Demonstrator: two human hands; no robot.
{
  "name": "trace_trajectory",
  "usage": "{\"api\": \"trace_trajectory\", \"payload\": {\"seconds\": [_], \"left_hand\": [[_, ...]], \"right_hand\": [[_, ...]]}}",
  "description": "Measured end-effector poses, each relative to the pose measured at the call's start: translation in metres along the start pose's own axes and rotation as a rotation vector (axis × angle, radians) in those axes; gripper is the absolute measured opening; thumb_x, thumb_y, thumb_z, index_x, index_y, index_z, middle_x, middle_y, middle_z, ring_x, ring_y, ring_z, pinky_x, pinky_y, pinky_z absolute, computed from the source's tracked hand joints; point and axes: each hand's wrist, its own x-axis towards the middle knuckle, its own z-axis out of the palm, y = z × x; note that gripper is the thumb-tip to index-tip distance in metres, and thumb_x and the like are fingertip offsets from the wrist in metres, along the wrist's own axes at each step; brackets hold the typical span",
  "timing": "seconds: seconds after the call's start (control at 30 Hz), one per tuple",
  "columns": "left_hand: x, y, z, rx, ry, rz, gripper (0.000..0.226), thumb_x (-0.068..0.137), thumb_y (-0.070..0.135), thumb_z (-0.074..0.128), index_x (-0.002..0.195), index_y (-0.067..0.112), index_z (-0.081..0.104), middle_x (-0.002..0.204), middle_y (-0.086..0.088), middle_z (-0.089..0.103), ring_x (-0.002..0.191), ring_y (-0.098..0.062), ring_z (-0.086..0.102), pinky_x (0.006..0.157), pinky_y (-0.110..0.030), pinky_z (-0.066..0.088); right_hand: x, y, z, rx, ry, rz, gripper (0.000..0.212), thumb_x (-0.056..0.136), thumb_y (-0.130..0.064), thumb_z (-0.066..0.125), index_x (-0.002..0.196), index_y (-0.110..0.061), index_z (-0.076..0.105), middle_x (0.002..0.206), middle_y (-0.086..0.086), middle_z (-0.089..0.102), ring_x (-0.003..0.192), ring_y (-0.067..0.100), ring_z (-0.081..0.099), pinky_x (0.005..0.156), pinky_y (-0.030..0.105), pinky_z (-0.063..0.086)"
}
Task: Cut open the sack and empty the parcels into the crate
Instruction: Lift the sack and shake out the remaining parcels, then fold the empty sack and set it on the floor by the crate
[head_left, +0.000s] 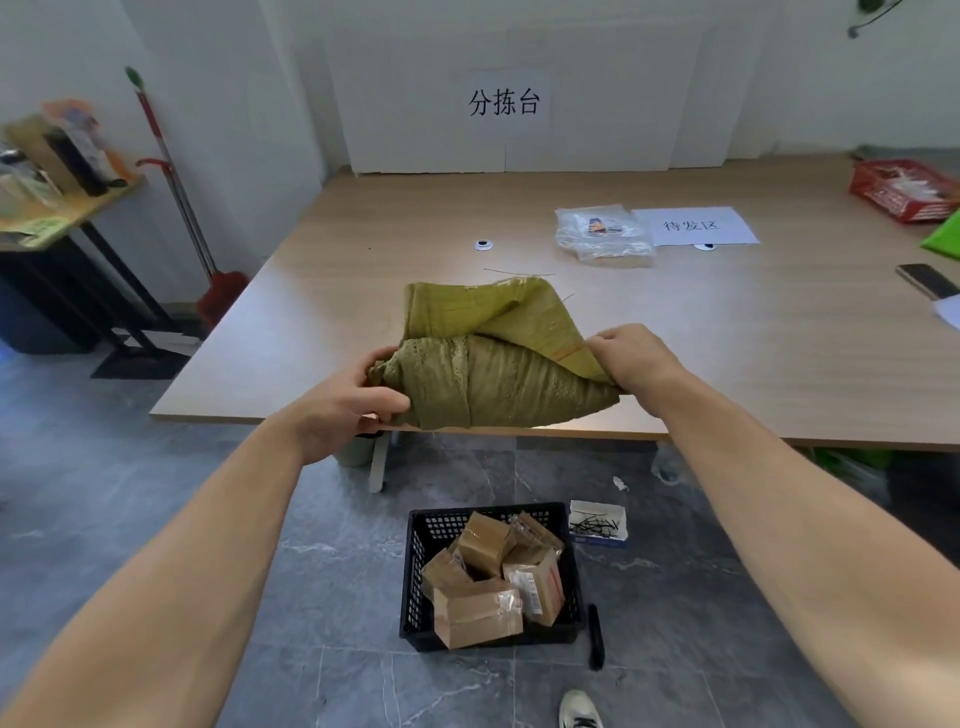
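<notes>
One crumpled olive-green woven sack is held over the near edge of the pale wooden worktop, its bunched end gripped by the left hand and its folded flap pinched by the right hand. One black plastic lattice crate is seen on the grey floor below, holding about five brown taped cardboard parcels. Open floor is left on its left, while one small white box of black ties and one black stick-shaped tool are found just beside its right side.

Left hand grips; right hand seemingly pinches.
</notes>
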Motion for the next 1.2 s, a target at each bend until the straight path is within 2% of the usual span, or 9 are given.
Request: {"api": "trace_trajectory", "payload": {"seconds": [0.2,0.3,0.37,0.43,0.6,0.7,0.8,1.03,1.2], "left_hand": [[0.012,-0.002,-0.006,0.152,0.218,0.034,0.013,0.087,0.024,0.071,0.099,0.025,0.067,0.099,0.0,0.072,0.083,-0.011,0.069,0.061,-0.019,0.054],[0.02,-0.015,-0.009,0.135,0.3,-0.039,0.017,0.087,0.035,0.07,0.092,0.019,0.069,0.092,-0.004,0.072,0.083,-0.021,0.066,0.065,-0.029,0.051],[0.026,-0.026,-0.006,0.103,0.326,-0.096,0.024,0.085,0.039,0.071,0.088,0.015,0.07,0.091,-0.007,0.072,0.083,-0.024,0.067,0.069,-0.032,0.053],[0.031,-0.035,0.003,0.033,0.335,-0.128,0.026,0.085,0.036,0.072,0.087,0.01,0.07,0.09,-0.011,0.072,0.079,-0.025,0.068,0.068,-0.032,0.054],[0.044,-0.04,0.04,-0.106,0.272,-0.167,0.019,0.087,0.027,0.072,0.089,0.009,0.069,0.074,-0.009,0.073,0.06,-0.022,0.07,0.054,-0.032,0.058],[0.05,-0.04,0.06,-0.111,0.203,-0.108,0.019,0.088,0.025,0.071,0.101,0.012,0.064,0.099,-0.016,0.071,0.081,-0.029,0.069,0.075,-0.044,0.059],[0.05,-0.035,0.082,-0.185,0.107,-0.036,0.033,0.082,0.024,0.075,0.111,0.018,0.061,0.1,-0.01,0.071,0.079,-0.023,0.071,0.064,-0.036,0.059],[0.046,-0.038,0.15,-0.179,0.001,-0.047,0.059,0.072,0.012,0.074,0.127,0.016,0.053,0.106,-0.012,0.069,0.081,-0.023,0.072,0.059,-0.033,0.059],[0.042,-0.066,0.219,-0.063,0.135,-0.078,0.034,0.083,0.013,0.072,0.113,0.028,0.062,0.115,-0.011,0.067,0.105,-0.034,0.066,0.08,-0.047,0.058]], "right_hand": [[-0.015,0.007,0.004,0.372,-0.171,0.031,0.035,0.098,-0.046,0.051,0.097,-0.017,0.072,0.081,0.003,0.068,0.068,0.019,0.063,0.058,0.032,0.055],[-0.029,0.023,0.005,0.408,-0.259,-0.058,0.035,0.098,-0.049,0.049,0.113,-0.022,0.065,0.1,0.004,0.065,0.075,0.018,0.063,0.072,0.037,0.058],[-0.035,0.034,0.009,0.321,-0.285,-0.089,0.036,0.093,-0.041,0.062,0.123,-0.021,0.057,0.111,0.003,0.061,0.087,0.019,0.063,0.082,0.041,0.059],[-0.038,0.044,0.013,0.188,-0.286,-0.099,0.05,0.084,-0.031,0.075,0.127,-0.024,0.051,0.113,-0.003,0.061,0.096,0.017,0.065,0.079,0.035,0.059],[-0.045,0.066,0.005,-0.029,-0.041,-0.087,0.039,0.077,-0.036,0.078,0.113,-0.031,0.062,0.104,-0.008,0.067,0.098,0.016,0.061,0.075,0.029,0.047],[-0.046,0.084,-0.009,-0.048,0.048,-0.028,0.033,0.08,-0.038,0.076,0.11,-0.027,0.068,0.103,-0.005,0.068,0.097,0.017,0.059,0.075,0.029,0.043],[-0.043,0.105,-0.021,0.025,0.1,0.057,0.03,0.078,-0.037,0.077,0.106,-0.028,0.069,0.103,-0.003,0.07,0.098,0.021,0.063,0.084,0.036,0.053],[-0.046,0.162,-0.061,0.127,0.135,0.128,0.028,0.077,-0.031,0.077,0.104,-0.026,0.07,0.099,-0.003,0.07,0.097,0.019,0.063,0.079,0.032,0.052],[-0.052,0.221,-0.098,0.087,0.047,0.146,0.03,0.076,-0.037,0.074,0.104,-0.028,0.071,0.102,-0.004,0.071,0.099,0.019,0.064,0.088,0.039,0.055]]}}
